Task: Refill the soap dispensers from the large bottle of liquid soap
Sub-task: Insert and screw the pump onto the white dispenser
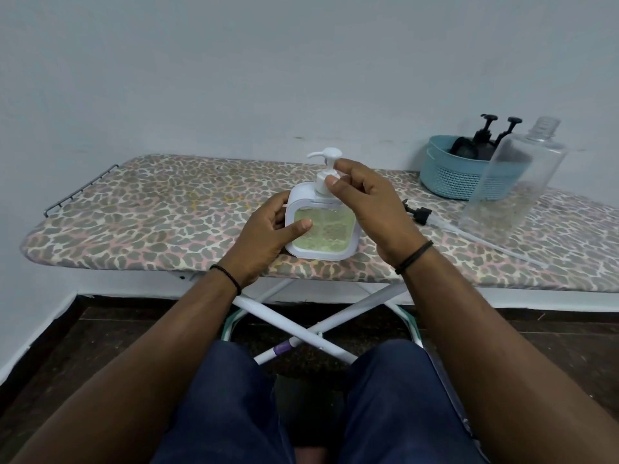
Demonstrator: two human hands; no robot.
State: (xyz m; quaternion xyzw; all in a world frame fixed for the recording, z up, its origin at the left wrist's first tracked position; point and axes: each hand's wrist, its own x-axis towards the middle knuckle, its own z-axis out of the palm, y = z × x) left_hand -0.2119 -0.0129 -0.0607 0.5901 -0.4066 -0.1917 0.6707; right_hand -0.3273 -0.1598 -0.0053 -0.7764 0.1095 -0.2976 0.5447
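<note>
The white soap dispenser (321, 226), holding greenish soap, stood upright near the front edge of the ironing board (134, 209). The left hand (268, 239) held its side in a curled grip; the right hand (365, 199) pinched the pump neck. A clear bottle (512, 182) stood well apart, beside a basket (449, 175).

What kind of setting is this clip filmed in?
Probably a plain room at home, perhaps a laundry corner: a fold-out ironing board serves as the table against a bare wall, with a teal basket on it.

No readable text or labels appear, as far as this view shows.
</note>
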